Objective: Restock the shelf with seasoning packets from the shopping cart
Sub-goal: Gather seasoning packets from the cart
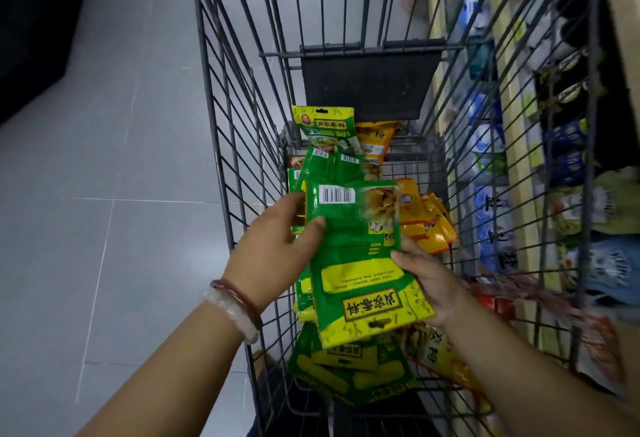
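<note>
**Cart stock: seasoning packets, two colours**

Shopping cart (242, 146), wire, one. Green packets (360, 263): a fanned stack above the cart, exact count unclear; left hand (273, 249) pinches its left edge, right hand (429, 281) has fingers curled under its right side. Orange packets (426, 222): several, far right in cart. Shelf (519, 166): right, stocked.

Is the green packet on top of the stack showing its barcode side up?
Yes, the green packet held by the left hand and right hand shows a white barcode near its far end.
</note>
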